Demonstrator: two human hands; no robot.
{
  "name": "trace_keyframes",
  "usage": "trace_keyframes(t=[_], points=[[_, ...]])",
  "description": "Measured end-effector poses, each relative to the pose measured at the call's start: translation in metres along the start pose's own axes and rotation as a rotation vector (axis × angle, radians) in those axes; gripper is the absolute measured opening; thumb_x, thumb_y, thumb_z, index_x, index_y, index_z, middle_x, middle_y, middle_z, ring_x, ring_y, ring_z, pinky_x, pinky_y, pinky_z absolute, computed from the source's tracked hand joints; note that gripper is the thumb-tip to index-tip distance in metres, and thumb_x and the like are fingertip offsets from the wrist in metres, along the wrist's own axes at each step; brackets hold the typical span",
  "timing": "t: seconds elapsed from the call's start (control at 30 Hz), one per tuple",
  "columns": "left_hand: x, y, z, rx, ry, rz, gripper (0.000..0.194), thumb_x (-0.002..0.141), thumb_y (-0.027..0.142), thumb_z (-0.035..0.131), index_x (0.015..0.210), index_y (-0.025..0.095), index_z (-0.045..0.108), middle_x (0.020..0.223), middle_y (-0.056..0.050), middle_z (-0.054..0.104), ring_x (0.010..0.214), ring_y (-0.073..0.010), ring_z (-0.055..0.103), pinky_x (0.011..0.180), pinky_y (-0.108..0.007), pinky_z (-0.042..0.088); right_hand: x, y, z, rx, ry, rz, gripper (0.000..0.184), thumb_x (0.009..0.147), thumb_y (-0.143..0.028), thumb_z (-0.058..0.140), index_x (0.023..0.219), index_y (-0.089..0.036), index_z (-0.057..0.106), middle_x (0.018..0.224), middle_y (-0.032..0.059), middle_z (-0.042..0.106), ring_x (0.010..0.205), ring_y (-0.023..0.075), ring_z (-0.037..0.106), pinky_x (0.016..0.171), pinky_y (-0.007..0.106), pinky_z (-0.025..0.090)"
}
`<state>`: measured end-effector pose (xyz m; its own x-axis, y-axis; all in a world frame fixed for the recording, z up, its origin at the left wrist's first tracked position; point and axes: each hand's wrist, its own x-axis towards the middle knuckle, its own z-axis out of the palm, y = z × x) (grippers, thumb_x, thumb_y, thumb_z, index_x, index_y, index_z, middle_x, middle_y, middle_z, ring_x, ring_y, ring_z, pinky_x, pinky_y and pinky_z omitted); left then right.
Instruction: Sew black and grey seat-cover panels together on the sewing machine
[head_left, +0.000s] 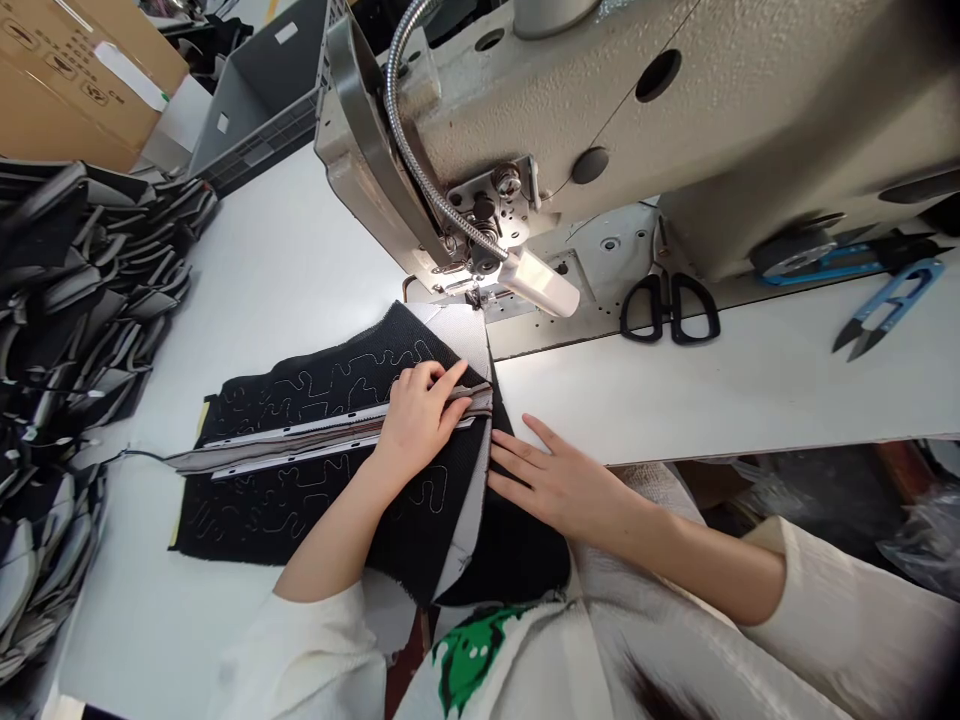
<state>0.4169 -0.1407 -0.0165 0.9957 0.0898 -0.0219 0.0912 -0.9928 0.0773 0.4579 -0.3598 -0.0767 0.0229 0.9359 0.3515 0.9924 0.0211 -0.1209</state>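
Note:
A black fabric piece (300, 515) with wavy light stitching lies on the white table. Along its middle run a grey-brown strip (285, 442) and white edging with small dark marks. My left hand (416, 415) rests on the piece, its thumb and forefinger closed on the strip near the right end. My right hand (559, 485) lies flat with fingers spread, fingertips touching the fabric's right edge. Grey lining (472, 510) shows at that edge. The fabric's far corner lies just in front of the sewing machine's needle area (474, 297).
The sewing machine (465, 130) spans the back, with a lit lamp (540, 282) on a flexible metal neck. Black-handled scissors (667, 300) and blue thread snips (889, 310) lie to the right. Stacked fabric pieces (82, 290), a grey crate (262, 100) and a cardboard box (82, 90) stand left.

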Motion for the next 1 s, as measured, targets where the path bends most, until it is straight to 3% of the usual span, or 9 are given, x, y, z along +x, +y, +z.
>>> trace_keyframes(t=[0.1, 0.2, 0.5, 0.63, 0.77, 1.0], points=[[-0.001, -0.003, 0.000, -0.118, 0.011, 0.047, 0.032, 0.095, 0.027, 0.046, 0.121, 0.023, 0.064, 0.093, -0.006, 0.056, 0.087, -0.0188, 0.050, 0.085, -0.033, 0.045, -0.001, 0.001, -0.001, -0.014, -0.007, 0.003, 0.032, 0.092, -0.019, 0.050, 0.124, -0.015, 0.054, 0.137, 0.0140, 0.051, 0.131, 0.0273, 0.042, 0.109, 0.053, 0.033], [0.008, -0.003, 0.002, -0.143, 0.050, 0.066, 0.030, 0.095, 0.023, 0.046, 0.115, 0.024, 0.068, 0.087, -0.005, 0.056, 0.084, -0.0175, 0.048, 0.081, -0.030, 0.045, -0.001, 0.005, -0.001, -0.014, 0.002, -0.006, 0.031, 0.091, -0.018, 0.052, 0.121, -0.015, 0.055, 0.134, 0.0145, 0.053, 0.130, 0.0269, 0.044, 0.109, 0.049, 0.034], [0.042, 0.000, -0.002, -0.040, -0.036, 0.024, 0.041, 0.091, 0.015, 0.037, 0.121, 0.025, 0.064, 0.097, -0.007, 0.056, 0.091, -0.0212, 0.048, 0.086, -0.036, 0.042, 0.016, 0.025, -0.003, 0.037, 0.026, -0.062, 0.023, 0.090, -0.016, 0.050, 0.111, -0.015, 0.061, 0.124, 0.0140, 0.058, 0.126, 0.0285, 0.045, 0.110, 0.052, 0.032], [0.060, -0.001, -0.006, -0.036, -0.091, -0.024, 0.042, 0.089, 0.016, 0.037, 0.119, 0.026, 0.065, 0.096, -0.007, 0.056, 0.093, -0.0233, 0.049, 0.087, -0.038, 0.043, 0.031, 0.039, -0.006, 0.120, -0.017, -0.073, 0.019, 0.091, -0.016, 0.047, 0.099, -0.016, 0.064, 0.114, 0.0114, 0.061, 0.124, 0.0294, 0.046, 0.109, 0.054, 0.033], [0.078, -0.005, -0.008, 0.020, -0.125, -0.041, 0.047, 0.085, 0.013, 0.037, 0.122, 0.026, 0.063, 0.100, -0.009, 0.056, 0.097, -0.0251, 0.050, 0.091, -0.039, 0.044, 0.043, 0.054, -0.008, 0.120, -0.050, -0.087, 0.020, 0.091, -0.015, 0.046, 0.101, -0.015, 0.064, 0.115, 0.0123, 0.060, 0.124, 0.0309, 0.044, 0.108, 0.056, 0.031], [0.097, -0.012, -0.002, 0.032, -0.062, -0.042, 0.048, 0.083, 0.012, 0.039, 0.123, 0.024, 0.062, 0.126, -0.007, 0.055, 0.114, -0.0265, 0.047, 0.100, -0.040, 0.041, 0.056, 0.075, -0.004, 0.064, -0.071, -0.115, 0.019, 0.089, -0.013, 0.048, 0.097, -0.014, 0.065, 0.104, 0.0119, 0.062, 0.113, 0.0309, 0.050, 0.106, 0.056, 0.033]])
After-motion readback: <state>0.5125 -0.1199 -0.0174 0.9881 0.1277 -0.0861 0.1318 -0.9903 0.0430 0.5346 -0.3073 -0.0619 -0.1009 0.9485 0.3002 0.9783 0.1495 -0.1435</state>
